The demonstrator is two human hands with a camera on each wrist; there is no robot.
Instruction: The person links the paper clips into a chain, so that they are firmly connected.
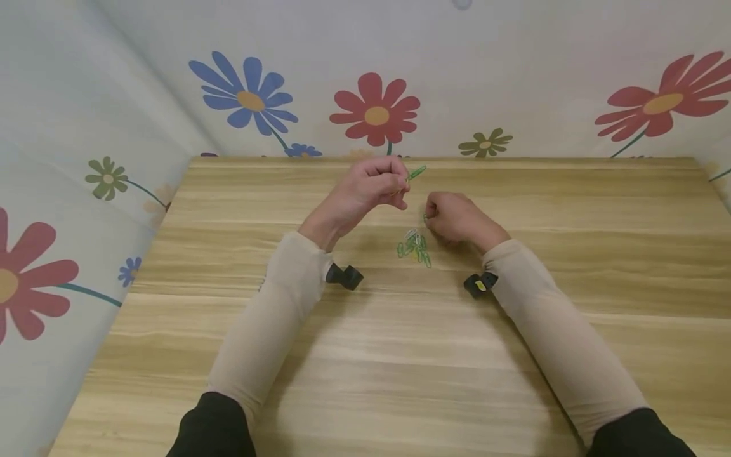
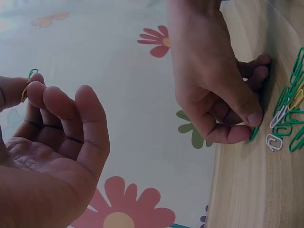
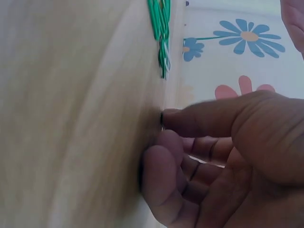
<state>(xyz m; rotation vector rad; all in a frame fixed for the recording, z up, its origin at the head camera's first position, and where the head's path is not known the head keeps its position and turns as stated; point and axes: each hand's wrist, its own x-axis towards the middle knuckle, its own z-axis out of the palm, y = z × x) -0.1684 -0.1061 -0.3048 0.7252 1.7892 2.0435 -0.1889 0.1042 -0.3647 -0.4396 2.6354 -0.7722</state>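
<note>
My left hand (image 1: 365,187) is raised over the far part of the table. Between thumb and forefinger it pinches paper clips; a green paper clip (image 1: 417,172) sticks out past the fingertips, and in the left wrist view a yellow paper clip (image 2: 24,92) shows by the thumb. Low at the tabletop, my right hand (image 1: 457,217) pinches another green paper clip (image 2: 254,134) between thumb and forefinger. Just nearer to me than that hand lies a loose pile of paper clips (image 1: 414,247), mostly green with some white and yellow.
The wooden table (image 1: 371,362) ends at the back against a white cloth wall (image 1: 531,57) printed with flowers. Black wrist cameras, one on the left sleeve (image 1: 345,277) and one on the right (image 1: 478,285), jut inward over the table.
</note>
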